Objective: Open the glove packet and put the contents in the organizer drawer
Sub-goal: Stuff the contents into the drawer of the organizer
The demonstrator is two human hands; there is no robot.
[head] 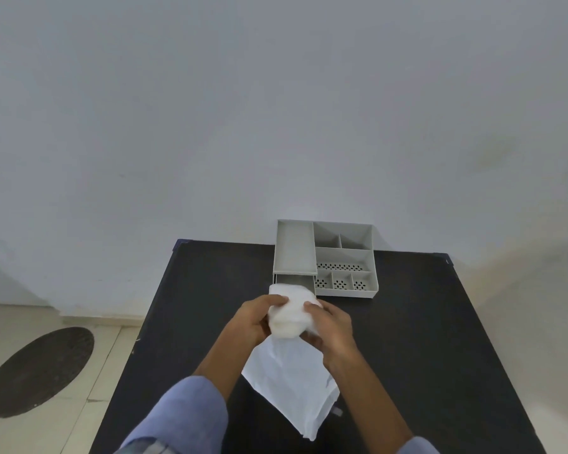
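Note:
Both hands hold a folded white bundle of gloves (291,314) just in front of the organizer. My left hand (254,317) grips its left side and my right hand (330,327) grips its right side. The bundle's far end reaches the open drawer (297,280) at the organizer's lower left. The grey organizer (373,257) stands at the table's far edge, with a long tray above the drawer and several small compartments to the right. The opened white packet (292,385) lies flat on the black table under my wrists.
The black table (423,339) fills the lower middle, with a pale wall behind it. A dark oval mat (38,371) lies on the tiled floor to the left.

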